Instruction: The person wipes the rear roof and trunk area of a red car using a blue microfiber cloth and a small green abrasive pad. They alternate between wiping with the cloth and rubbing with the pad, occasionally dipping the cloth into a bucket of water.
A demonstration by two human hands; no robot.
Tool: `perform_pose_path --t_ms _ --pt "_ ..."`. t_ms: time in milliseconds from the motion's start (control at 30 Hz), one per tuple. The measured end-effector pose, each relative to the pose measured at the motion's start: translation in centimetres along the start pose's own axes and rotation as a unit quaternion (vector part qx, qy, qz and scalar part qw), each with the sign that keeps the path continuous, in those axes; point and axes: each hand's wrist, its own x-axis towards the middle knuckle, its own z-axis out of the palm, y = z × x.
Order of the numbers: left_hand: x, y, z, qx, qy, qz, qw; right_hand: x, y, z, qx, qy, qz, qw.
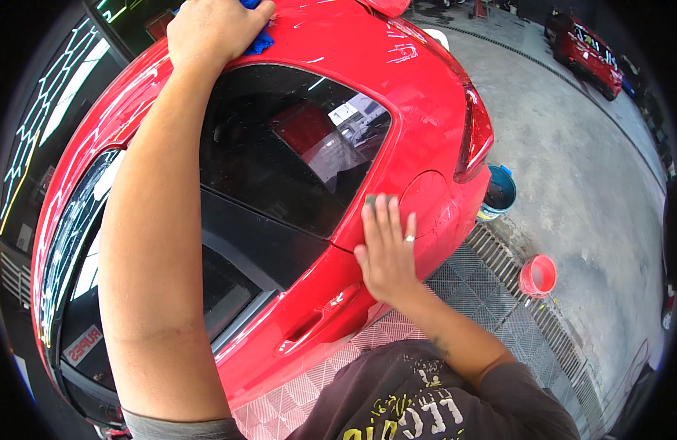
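Observation:
A red car fills the middle, with its dark rear side window and round fuel flap facing me. My left hand rests at the roof edge above the window, closed over a blue cloth that sticks out beside the fingers. Between window and fuel flap, my right hand lies flat on the red panel, a ring on one finger. Under its fingertips shows the edge of a small grey-green pad, pressed to the paint and mostly hidden.
A blue bucket stands by the car's rear corner, and a pink bucket sits near the floor grate. Grey floor tiles lie beside the car. Another red car is parked at the far right.

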Motion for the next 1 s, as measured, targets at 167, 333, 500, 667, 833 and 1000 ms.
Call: perform_pose_path --t_ms 167,333,500,667,833,1000 --pt "0.3 0.7 0.5 -0.024 -0.001 0.016 1.0 10.8 4.7 -4.3 -0.003 0.095 0.147 0.985" --pt "-0.2 -0.9 0.0 -0.001 -0.001 0.023 1.0 2.4 -1.6 -0.9 -0.027 0.012 0.054 0.998" --pt "0.3 -1.8 1.6 -0.022 0.016 0.034 0.999 8.1 2.1 -3.1 -0.072 0.054 0.114 0.989" --pt "0.5 -1.1 1.1 -0.01 -0.005 0.021 1.0 5.2 0.8 -2.8 -0.017 0.043 0.089 0.995" --pt "0.0 -1.2 1.6 0.011 0.004 0.015 1.0 5.3 1.3 -2.8 -0.059 0.018 0.054 0.997" --pt "0.9 -0.7 1.6 0.013 0.004 0.018 1.0 9.0 3.8 -4.7 -0.044 0.044 0.056 0.996"
